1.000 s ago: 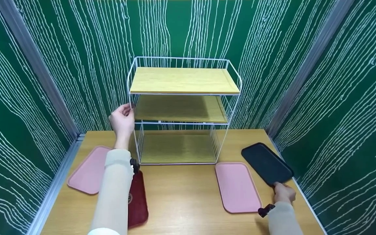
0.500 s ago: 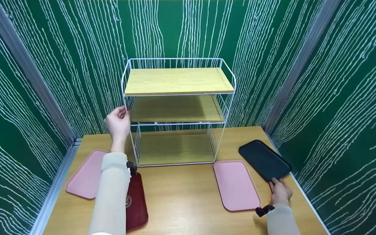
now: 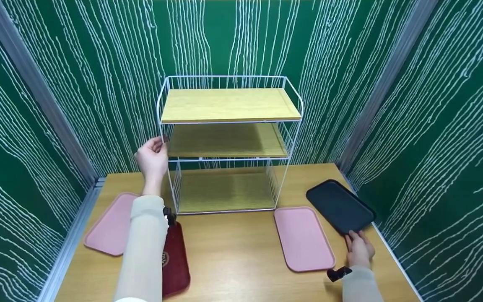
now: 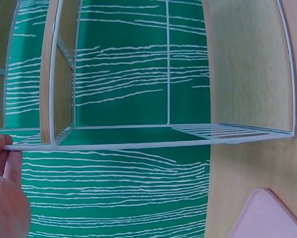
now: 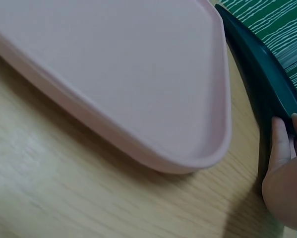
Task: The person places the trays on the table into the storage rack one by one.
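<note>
1) At far left, a pink tray (image 3: pixel 109 226) is laid on the table (image 3: pixel 229 260), partly hidden by the left sleeve (image 3: pixel 145 239)
2) Next to it, a red tray (image 3: pixel 177 262) is partly covered by the same sleeve, its long axis pointed roughly toward the rack (image 3: pixel 231 105)
3) The rack's front left upright is pinched by the left hand (image 3: pixel 152 157), just above the middle board
4) To the right of the rack's front, a second pink tray (image 3: pixel 304 239) is laid on the table, touched by neither hand
5) At far right, the near edge of the black tray (image 3: pixel 340 205) is grasped by the right hand (image 3: pixel 359 248), thumb above, fingers beneath; from this grip the long axis is directed away and leftward, and the right hand is clearly the nearer one
6) Counted: four trays (two pink, one red, one black), one rack with three boards, two hands
</note>
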Demonstrator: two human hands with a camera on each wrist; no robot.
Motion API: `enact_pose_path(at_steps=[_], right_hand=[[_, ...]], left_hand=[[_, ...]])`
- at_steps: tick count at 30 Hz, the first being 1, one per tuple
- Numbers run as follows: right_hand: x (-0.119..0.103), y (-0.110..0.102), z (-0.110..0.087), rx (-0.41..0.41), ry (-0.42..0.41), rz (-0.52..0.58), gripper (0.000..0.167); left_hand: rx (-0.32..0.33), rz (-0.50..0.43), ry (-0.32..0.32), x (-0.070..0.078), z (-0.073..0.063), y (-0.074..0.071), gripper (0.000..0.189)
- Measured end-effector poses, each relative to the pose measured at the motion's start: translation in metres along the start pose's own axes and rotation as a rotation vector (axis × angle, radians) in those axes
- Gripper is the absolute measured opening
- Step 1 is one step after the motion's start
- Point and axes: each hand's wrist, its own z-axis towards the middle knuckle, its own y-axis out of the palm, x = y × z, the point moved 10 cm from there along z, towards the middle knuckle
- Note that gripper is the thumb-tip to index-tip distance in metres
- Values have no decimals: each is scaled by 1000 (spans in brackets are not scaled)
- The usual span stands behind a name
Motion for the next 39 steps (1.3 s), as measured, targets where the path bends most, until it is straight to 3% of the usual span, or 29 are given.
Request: enact_pose_path(at_steps=[6,13,31,39], right_hand=[[2,0,-2,-24,36,43,72],[1,4,1,-67,0,106,80],[2,13,-12,-82,44,165,84],[-3,19,-15,-66,40,251,85]], left_hand=[[8,-9,1,-1,-1,0,19],[33,12,48,4,-2,-1,18],[9,60,3,2,-2,-1,19],[-19,57,-21,1,-1,1,19]])
